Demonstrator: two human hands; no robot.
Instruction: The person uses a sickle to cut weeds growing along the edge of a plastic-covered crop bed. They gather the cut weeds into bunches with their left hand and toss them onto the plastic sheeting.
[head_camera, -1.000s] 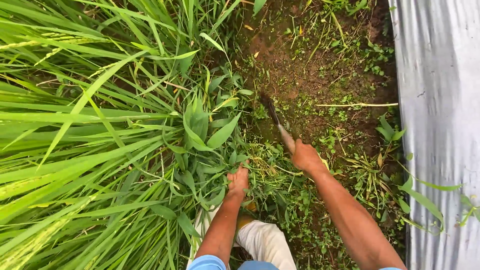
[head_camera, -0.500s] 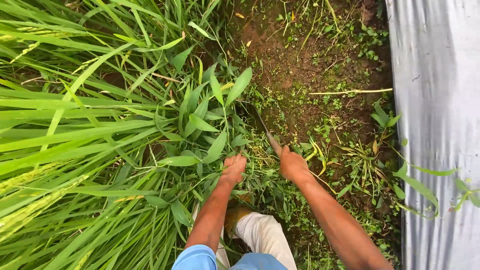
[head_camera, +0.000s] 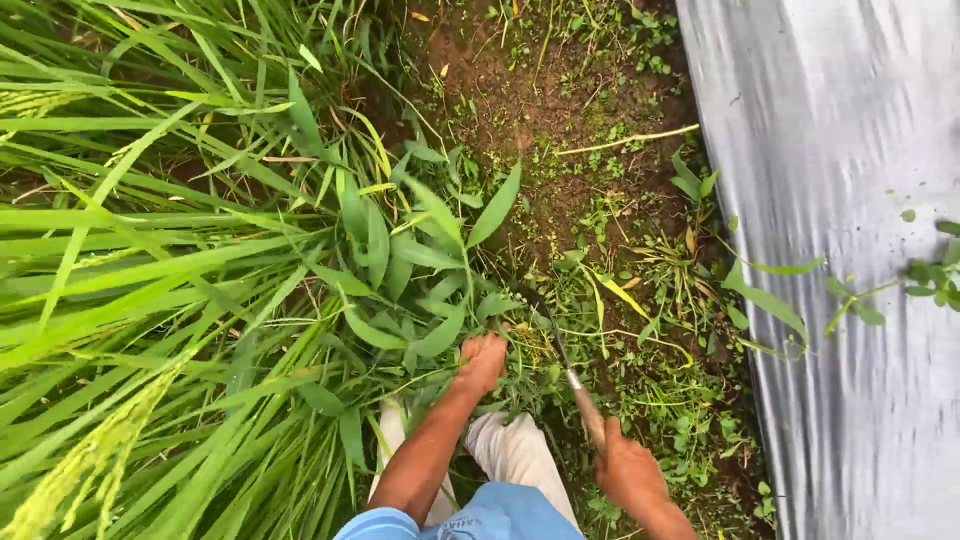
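Right hand, low in frame: fingers wrapped tight around the handle of a sickle. Full fist, no gap showing. Pale handle runs up and left out of the fist; the thin dark blade carries on toward the weeds and its tip is lost among the leaves, so I can't tell what it touches there.

Left hand, just beyond and left of the sickle: fingers curled shut into a fist on a clump of broad-leaved weed, gripping at the base of the stems. Leaves fan out above and left of the knuckles. Hand and blade are near each other, not touching.

Between the two forearms: a knee in light trousers, blue sleeve edge at the bottom.

Left of the clump: dense long-bladed grass fills that whole side, with a yellowish seed head at lower left.

Beyond the hands: bare brown soil with small low weeds and a loose dry stalk lying across it.

Right side: silver-grey plastic sheet running from near to far, a few green shoots lying over its edge. No containers in view.
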